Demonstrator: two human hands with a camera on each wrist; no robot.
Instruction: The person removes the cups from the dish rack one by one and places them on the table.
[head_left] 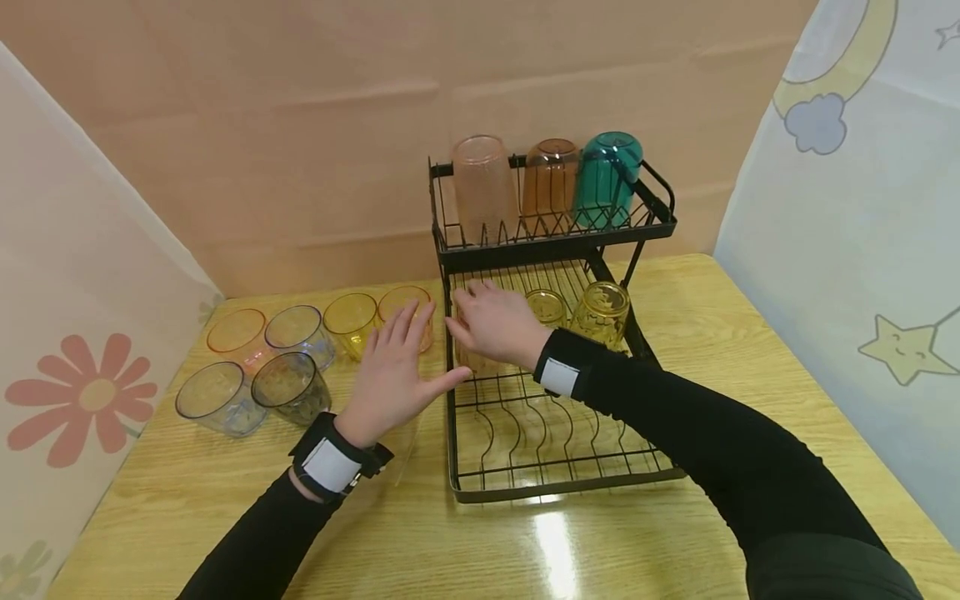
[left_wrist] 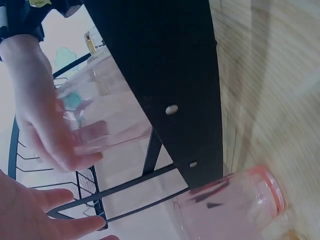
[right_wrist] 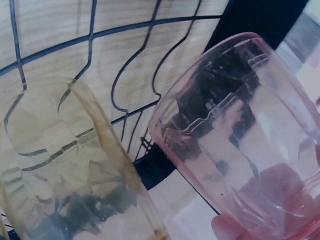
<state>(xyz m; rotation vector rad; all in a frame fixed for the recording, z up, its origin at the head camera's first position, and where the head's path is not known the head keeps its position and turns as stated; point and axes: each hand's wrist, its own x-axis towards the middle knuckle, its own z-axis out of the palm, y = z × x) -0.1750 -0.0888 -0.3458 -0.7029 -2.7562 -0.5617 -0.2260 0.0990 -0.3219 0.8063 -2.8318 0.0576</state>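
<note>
My right hand [head_left: 498, 321] reaches into the left side of the lower tier of a black two-tier dish rack [head_left: 562, 485]. It grips a clear pink glass [right_wrist: 225, 130], fingers around its base end; in the head view the hand covers much of it. Beside it in the right wrist view stands a yellow glass [right_wrist: 55, 115]. My left hand [head_left: 390, 383] has its fingers straight and spread, thumb pointing toward the rack, and holds nothing. It overlaps an orange-rimmed glass [head_left: 408, 304] by the rack's left side in the head view.
On the upper tier, a pale pink glass [head_left: 486, 192], a brown glass [head_left: 551, 179] and a teal glass [head_left: 607, 183] stand upside down. Two yellow glasses [head_left: 600, 312] are on the lower tier. Several upright glasses, including a grey one [head_left: 294, 392], stand on the table's left.
</note>
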